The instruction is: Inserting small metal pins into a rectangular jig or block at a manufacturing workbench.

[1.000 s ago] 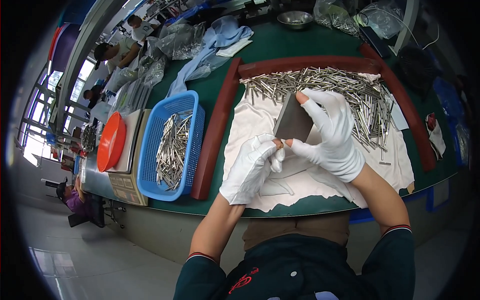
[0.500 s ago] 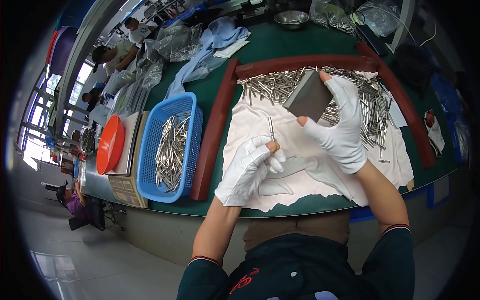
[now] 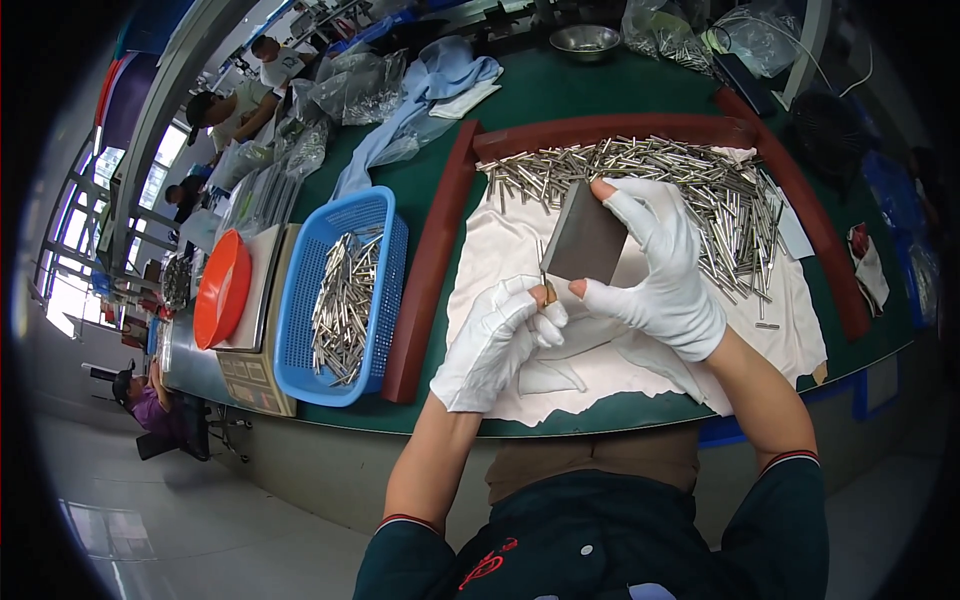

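Observation:
My left hand [image 3: 497,345], in a white glove with bare fingertips, pinches a thin metal pin [image 3: 540,252] that stands up from the fingers. In my right hand [image 3: 665,275], gloved the same way, a flat grey block [image 3: 592,240], which looks like a sanding sponge, is gripped between thumb and fingers. The block's lower left corner is at the pin, touching or nearly so. Beneath both hands spreads a pale pink cloth [image 3: 480,270]. A heap of loose metal pins [image 3: 735,220] lies on it, beyond and to the right of my hands.
Dark red rails [image 3: 425,290] frame the cloth on the green table [image 3: 530,95]. At left stand a blue basket [image 3: 282,330] of pins and a scale [image 3: 255,375] with an orange-red bowl [image 3: 222,290]. A metal bowl [image 3: 585,40] sits far back. Other people work at far left.
My right hand has brought the grey block left and down to the pin, tilting it more upright. My left hand has stayed almost still.

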A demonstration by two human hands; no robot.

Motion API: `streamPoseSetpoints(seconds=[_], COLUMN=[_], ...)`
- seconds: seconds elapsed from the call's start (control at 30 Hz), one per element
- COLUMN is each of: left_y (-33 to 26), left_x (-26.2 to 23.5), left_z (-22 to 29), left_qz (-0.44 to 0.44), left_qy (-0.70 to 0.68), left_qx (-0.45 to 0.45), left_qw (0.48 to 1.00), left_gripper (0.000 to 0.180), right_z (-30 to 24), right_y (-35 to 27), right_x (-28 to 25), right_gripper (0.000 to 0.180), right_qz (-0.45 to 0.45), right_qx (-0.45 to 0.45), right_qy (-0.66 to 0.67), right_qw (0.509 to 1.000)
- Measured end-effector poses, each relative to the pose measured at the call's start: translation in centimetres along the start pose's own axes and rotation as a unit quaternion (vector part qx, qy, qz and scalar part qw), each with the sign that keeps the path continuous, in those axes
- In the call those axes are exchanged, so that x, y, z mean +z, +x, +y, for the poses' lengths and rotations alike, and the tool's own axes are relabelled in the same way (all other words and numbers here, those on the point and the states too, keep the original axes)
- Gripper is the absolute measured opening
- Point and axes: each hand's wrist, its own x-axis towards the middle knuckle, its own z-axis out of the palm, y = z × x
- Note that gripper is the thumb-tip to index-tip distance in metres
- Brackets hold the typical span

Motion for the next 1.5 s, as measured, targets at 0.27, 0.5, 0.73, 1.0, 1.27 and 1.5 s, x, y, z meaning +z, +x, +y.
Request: streamPoseSetpoints(seconds=[0.27, 0.5, 0.73, 1.0, 1.27, 1.5], left_y=[0.1, 0.1, 0.1, 0.1, 0.1, 0.3], left_x=[0.5, 1.6, 1.9, 2.2, 2.1, 1.6], left_z=[0.2, 0.7, 0.7, 1.2, 1.2, 1.3], left_qz=[-0.008, 0.1, 0.135, 0.152, 0.158, 0.082], left_qy=[0.07, 0.295, 0.354, 0.318, 0.318, 0.201], left_qx=[-0.005, 0.014, 0.037, 0.054, 0.038, -0.006], left_qw=[0.997, 0.95, 0.925, 0.934, 0.934, 0.976], left_gripper=[0.02, 0.019, 0.016, 0.018, 0.02, 0.016], right_z=[0.3, -0.7, -0.7, -0.8, -0.4, -0.5], right_y=[-0.1, -0.4, -0.4, -0.1, -0.4, 0.0], right_x=[0.0, -0.3, -0.4, -0.8, -0.3, -0.7], right_gripper=[0.08, 0.082, 0.078, 0.077, 0.081, 0.08], right_qz=[-0.013, -0.015, -0.019, 0.069, 0.005, -0.004], right_qx=[-0.057, -0.081, -0.111, -0.017, -0.051, -0.069], right_qy=[-0.059, -0.096, -0.129, -0.039, -0.04, -0.054], right_qw=[0.997, 0.992, 0.985, 0.997, 0.998, 0.996])
